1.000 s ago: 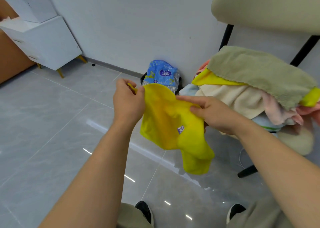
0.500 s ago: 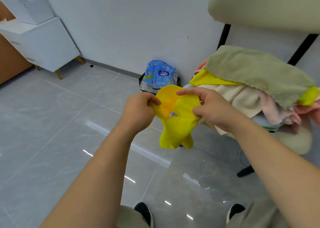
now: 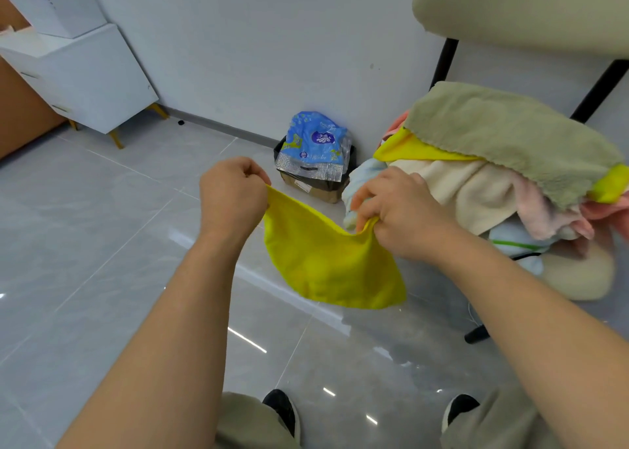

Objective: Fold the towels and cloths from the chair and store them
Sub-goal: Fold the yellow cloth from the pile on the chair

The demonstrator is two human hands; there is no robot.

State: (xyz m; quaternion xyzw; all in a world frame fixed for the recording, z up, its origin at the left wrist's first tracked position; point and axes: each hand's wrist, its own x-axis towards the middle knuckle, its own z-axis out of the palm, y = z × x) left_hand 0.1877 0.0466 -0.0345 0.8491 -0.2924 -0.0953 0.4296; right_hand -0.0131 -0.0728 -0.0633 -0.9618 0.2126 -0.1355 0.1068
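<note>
Left of the towel pile (image 3: 493,162), left hand (image 3: 233,198) and right hand (image 3: 401,213) pinch the seemingly doubled yellow cloth (image 3: 326,264) by its corners.

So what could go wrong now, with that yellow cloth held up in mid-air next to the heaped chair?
1. The yellow cloth hangs from just two pinches, left hand and right hand, over bare floor. If a corner slips it could drop, and with no surface beneath the fold may come out crooked.
2. The pile of towels on the chair looks loose and overhangs the seat. Pulling out the next one might tumble others down.
</note>
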